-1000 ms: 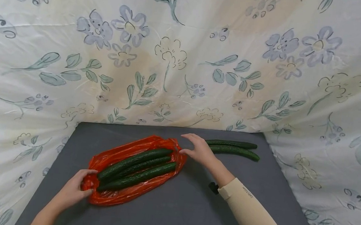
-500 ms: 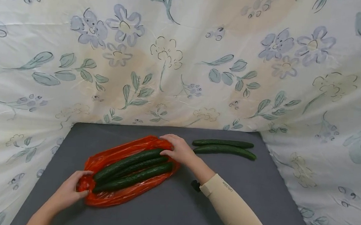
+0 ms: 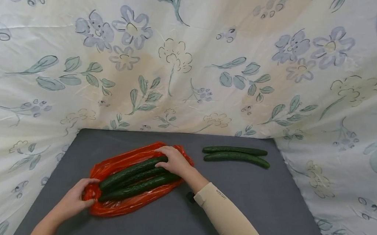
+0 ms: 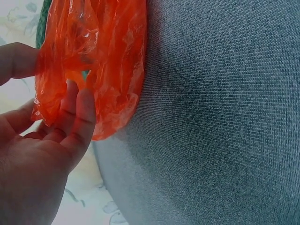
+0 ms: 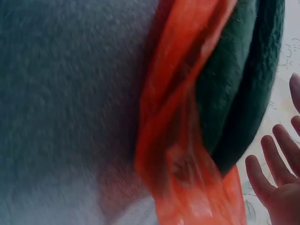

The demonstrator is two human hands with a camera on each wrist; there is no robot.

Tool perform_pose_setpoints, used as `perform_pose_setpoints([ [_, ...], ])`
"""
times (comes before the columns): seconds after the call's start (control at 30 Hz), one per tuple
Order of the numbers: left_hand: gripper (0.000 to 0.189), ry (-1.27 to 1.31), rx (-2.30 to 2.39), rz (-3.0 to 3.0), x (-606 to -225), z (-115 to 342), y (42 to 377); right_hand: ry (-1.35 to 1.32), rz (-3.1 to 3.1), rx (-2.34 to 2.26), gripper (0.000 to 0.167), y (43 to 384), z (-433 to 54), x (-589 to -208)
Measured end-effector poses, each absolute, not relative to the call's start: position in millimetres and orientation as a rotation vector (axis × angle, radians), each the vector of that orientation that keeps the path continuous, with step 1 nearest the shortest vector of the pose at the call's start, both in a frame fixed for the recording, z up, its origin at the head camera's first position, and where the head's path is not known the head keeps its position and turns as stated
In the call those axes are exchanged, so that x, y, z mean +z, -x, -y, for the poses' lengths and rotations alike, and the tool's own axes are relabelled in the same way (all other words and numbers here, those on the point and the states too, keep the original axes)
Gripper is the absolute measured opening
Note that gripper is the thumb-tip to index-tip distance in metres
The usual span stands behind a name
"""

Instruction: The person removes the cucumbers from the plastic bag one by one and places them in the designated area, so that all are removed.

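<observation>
Three dark green cucumbers (image 3: 137,190) lie side by side in a red plastic bag (image 3: 118,162), which is spread lengthwise on the grey table. My left hand (image 3: 75,198) holds the bag's gathered near-left end between thumb and fingers. In the left wrist view, that hand (image 4: 44,150) has its fingers against the crinkled red plastic (image 4: 117,61). Over the far right ends of the cucumbers is my right hand (image 3: 175,162), hiding their tips. The right wrist view shows this hand (image 5: 283,187) with spread fingers, beside the cucumbers (image 5: 222,84) and the bag's loose end (image 5: 197,201).
Two more cucumbers (image 3: 236,157) lie together at the back right of the grey table (image 3: 235,202). A floral cloth (image 3: 193,59) hangs behind the table and along both sides.
My right hand has moved left from beyond the bag's right end to over the cucumbers' right ends. The left hand stays at the bag's left end.
</observation>
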State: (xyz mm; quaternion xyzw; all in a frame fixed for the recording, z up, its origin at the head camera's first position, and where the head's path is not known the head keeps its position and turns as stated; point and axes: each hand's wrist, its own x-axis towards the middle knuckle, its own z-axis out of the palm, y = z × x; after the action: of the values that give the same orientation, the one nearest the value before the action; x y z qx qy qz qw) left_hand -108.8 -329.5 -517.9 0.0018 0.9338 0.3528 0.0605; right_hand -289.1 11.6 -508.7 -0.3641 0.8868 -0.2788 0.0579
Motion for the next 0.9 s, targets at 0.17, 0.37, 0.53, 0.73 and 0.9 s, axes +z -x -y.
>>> perform_pose_setpoints([
  [0.17, 0.06, -0.02, 1.057, -2.826, -520, 329, 110, 1.083, -2.668, -0.816, 0.061, 290, -7, -519],
  [0.37, 0.06, -0.026, 1.063, -2.824, -520, 328, 110, 1.068, -2.67, -0.771, 0.059, 292, -5, -526],
  [0.53, 0.06, -0.044, 1.061, -2.84, -520, 326, 111, 1.07, -2.685, -0.73, 0.055, 294, -4, -530],
  [0.73, 0.062, -0.029, 1.038, -2.832, -519, 325, 111, 1.128, -2.713, -0.666, 0.051, 294, 0, -533],
  [0.9, 0.062, -0.009, 1.053, -2.822, -518, 325, 111, 1.174, -2.696, -0.709, 0.048, 291, 0, -531],
])
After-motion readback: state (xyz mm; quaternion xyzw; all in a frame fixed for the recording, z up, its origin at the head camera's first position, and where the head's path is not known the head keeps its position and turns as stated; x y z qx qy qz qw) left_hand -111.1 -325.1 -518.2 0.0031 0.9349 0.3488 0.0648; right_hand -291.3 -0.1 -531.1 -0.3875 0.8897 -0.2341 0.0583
